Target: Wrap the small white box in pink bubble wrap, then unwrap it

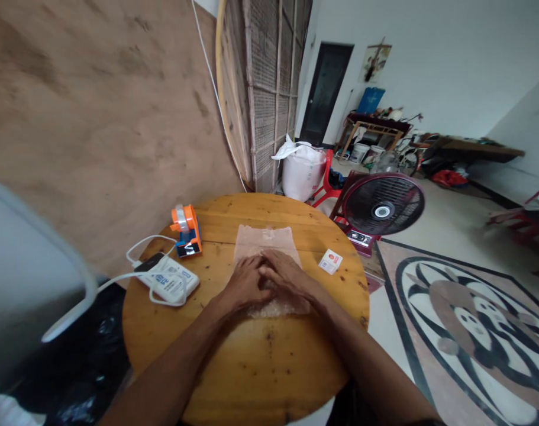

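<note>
A pinkish, see-through sheet of bubble wrap (271,236) lies flat on the round wooden table (269,355). My left hand (250,281) rests on its left part, palm down, fingers stretched forward. Beside it, my right hand (287,271) lies on the wrap with its fingers extended, and the fingertips of both hands meet or overlap near the middle. Nothing shows in either hand; whatever is under the palms is hidden. To the right sits a small white box (330,261) with a red mark.
On the table's left stand an orange and blue tape dispenser (189,231) and a white power bank (174,283) with a white cable. A dark red fan (380,207) stands beyond the right edge. A white sack (302,168) stands behind, near a red chair (326,183).
</note>
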`<state>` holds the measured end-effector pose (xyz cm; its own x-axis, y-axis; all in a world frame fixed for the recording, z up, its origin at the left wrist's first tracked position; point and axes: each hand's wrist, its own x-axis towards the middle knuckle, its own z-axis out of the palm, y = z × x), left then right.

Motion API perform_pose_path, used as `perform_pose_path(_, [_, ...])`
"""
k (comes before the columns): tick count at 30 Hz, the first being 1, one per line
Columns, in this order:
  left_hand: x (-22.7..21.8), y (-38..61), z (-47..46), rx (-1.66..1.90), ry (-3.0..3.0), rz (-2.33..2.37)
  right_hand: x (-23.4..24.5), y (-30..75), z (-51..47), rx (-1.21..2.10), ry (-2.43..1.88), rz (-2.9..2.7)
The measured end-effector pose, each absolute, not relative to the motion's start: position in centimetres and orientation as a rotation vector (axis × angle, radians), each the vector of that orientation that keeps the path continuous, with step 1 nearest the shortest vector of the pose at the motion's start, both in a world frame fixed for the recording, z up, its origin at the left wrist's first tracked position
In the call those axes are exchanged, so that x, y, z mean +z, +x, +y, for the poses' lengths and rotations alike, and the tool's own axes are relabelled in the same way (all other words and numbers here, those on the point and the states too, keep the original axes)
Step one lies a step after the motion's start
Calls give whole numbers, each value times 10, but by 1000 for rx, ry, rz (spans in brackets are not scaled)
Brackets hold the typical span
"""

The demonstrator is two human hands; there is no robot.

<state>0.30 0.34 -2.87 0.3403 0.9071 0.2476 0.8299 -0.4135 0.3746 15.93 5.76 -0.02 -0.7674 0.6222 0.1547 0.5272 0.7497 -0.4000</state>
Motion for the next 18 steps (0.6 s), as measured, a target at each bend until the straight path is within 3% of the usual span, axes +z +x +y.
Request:
perform_pose_path(7, [-25,-1,4,497,2456,1622,-33,178,90,182,-1198,-2634])
perform_pose_path(18, [-29,-11,10,671,2391,1632,-34,179,91,145,-1188,-2658])
